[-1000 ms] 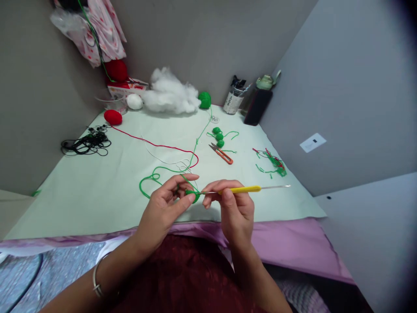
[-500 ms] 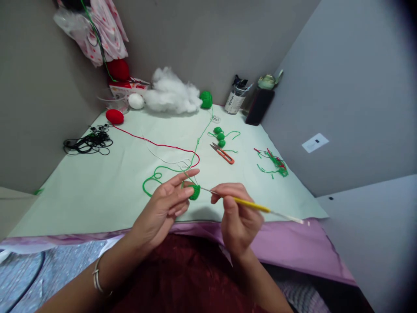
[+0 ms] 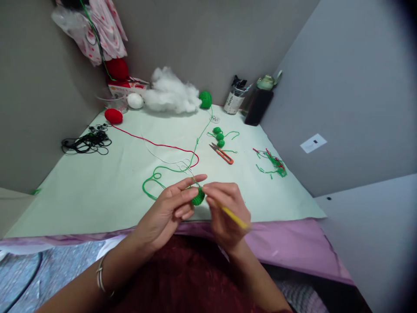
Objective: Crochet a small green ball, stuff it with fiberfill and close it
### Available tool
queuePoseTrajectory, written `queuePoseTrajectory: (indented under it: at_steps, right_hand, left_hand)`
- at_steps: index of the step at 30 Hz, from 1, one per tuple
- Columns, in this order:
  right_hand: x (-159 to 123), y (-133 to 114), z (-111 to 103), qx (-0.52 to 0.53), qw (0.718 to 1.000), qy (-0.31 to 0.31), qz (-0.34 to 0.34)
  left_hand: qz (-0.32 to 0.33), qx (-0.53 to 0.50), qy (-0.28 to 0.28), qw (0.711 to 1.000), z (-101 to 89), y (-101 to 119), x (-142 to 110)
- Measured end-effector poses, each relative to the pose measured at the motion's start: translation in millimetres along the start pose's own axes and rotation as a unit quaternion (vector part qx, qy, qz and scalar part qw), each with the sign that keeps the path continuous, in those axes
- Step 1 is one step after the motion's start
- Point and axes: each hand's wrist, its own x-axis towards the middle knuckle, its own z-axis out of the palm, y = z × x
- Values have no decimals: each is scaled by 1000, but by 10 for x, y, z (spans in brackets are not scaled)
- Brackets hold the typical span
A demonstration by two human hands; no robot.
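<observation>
Between the thumb and fingers of my left hand [image 3: 171, 208] is a small green crochet piece [image 3: 198, 197], with the index finger stretched out above it. My right hand [image 3: 228, 213] grips a crochet hook with a yellow handle [image 3: 235, 217]; its fingertips are right at the piece, and the hook's tip is hidden there. Green yarn [image 3: 151, 178] lies in loops left of the hands and runs back to a green yarn ball [image 3: 205, 100]. A thin white strand [image 3: 184, 165] and the end of a red strand [image 3: 197, 160] lie just beyond my fingers.
Orange thread snips [image 3: 224, 155] and small green crocheted balls [image 3: 220, 136] lie ahead. Yarn scraps [image 3: 276, 165] are at the right, black cord [image 3: 89, 142] at the left. White stuffing [image 3: 172, 93], a red yarn ball [image 3: 114, 116], a pen cup [image 3: 233, 102] and a phone [image 3: 259, 108] stand behind.
My right hand has moved left and closer to the green piece, and the hook now points more steeply down toward me. My left hand has shifted slightly right with the piece.
</observation>
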Motion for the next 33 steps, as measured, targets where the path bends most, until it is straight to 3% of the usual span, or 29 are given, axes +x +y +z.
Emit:
queuePoseTrajectory:
  at_steps: [3, 5, 10, 14, 16, 19, 22, 25, 28, 31, 33]
  right_hand:
    - [81, 5, -15, 161, 976, 42, 137]
    - [119, -2, 1, 240, 952, 30, 190]
    - [109, 13, 32, 250, 942, 9, 225]
    - [102, 53, 6, 334, 895, 19, 294]
    - [108, 51, -10, 352, 887, 15, 298]
    - [113, 12, -46, 319, 908, 1, 273]
    - [106, -39, -91, 228, 947, -23, 224]
    - [71, -59, -105, 98, 986, -61, 122]
    - [-1, -33, -61, -38, 996, -76, -17]
    - [-56, -3, -13, -113, 989, -44, -84]
    - [-42, -3, -9, -65, 997, -20, -44]
  left_hand:
    - [14, -14, 2, 1000, -17, 38, 4]
    - [43, 22, 3, 999, -24, 21, -1]
    - [94, 139, -7, 986, -41, -63, -27]
    - [111, 172, 9, 979, -67, -67, -34]
    - [113, 178, 18, 977, -81, -63, -32]
    - [117, 192, 21, 974, -109, -65, -28]
    - [135, 217, 26, 966, -138, -77, -27]
    - [166, 253, 50, 952, -134, -107, -33]
    - [181, 245, 75, 950, -82, -139, -40]
    - [99, 141, 42, 984, -15, -112, -43]
    - [26, 72, 13, 997, 15, -50, -42]
